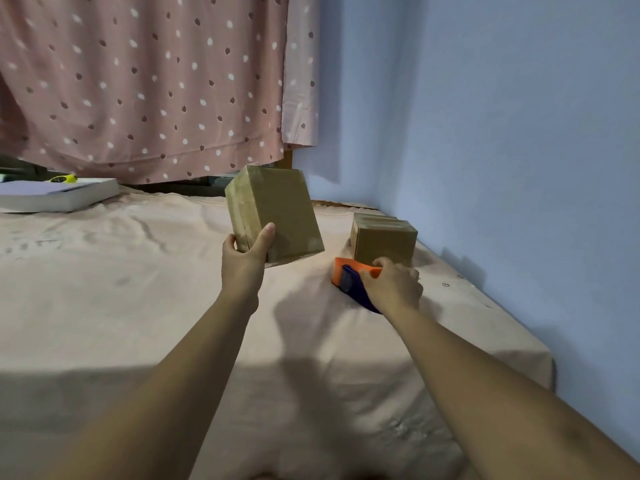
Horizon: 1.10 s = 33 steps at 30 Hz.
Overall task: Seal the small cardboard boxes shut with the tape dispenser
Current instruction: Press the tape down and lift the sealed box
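My left hand (244,258) grips the lower corner of a small brown cardboard box (277,209) and holds it tilted in the air above the bed. Shiny tape shows on its left face. My right hand (393,285) is closed on an orange and dark blue tape dispenser (348,277) that rests on the sheet. Just behind the dispenser a second small cardboard box (382,239) sits on the bed near the wall, with tape strips across its top.
A beige sheet (138,289) covers the bed. A white book (59,195) with a yellow object (64,178) behind it lies at the far left. A pink dotted curtain (145,81) hangs behind. The blue wall (502,133) runs along the right.
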Each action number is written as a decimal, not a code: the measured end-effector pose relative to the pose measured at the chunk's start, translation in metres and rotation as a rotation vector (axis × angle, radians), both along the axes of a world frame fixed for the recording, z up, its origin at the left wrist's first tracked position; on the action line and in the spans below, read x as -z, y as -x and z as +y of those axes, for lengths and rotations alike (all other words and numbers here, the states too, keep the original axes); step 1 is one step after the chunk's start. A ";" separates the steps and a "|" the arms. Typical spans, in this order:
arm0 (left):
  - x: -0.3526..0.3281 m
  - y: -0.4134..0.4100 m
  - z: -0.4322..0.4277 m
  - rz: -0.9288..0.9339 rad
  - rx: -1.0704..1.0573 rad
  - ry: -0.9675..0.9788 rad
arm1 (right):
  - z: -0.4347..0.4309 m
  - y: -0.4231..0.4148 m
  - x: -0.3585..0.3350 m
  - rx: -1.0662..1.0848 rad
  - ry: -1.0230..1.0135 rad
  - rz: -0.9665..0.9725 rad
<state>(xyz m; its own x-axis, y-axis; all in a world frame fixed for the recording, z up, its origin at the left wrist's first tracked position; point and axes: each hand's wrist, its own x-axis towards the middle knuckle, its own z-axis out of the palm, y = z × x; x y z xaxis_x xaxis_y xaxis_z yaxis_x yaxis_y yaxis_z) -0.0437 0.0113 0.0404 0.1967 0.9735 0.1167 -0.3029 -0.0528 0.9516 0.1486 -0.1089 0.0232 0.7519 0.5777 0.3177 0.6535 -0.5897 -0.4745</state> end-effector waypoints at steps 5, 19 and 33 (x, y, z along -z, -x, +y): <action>0.000 -0.015 -0.003 -0.055 -0.035 0.079 | 0.002 -0.004 0.015 -0.017 0.297 -0.089; 0.028 -0.039 0.014 0.134 -0.126 -0.101 | 0.052 -0.015 0.031 0.020 0.262 -0.262; 0.009 -0.019 0.033 0.186 -0.290 -0.310 | 0.120 0.041 0.034 -0.432 0.091 -0.279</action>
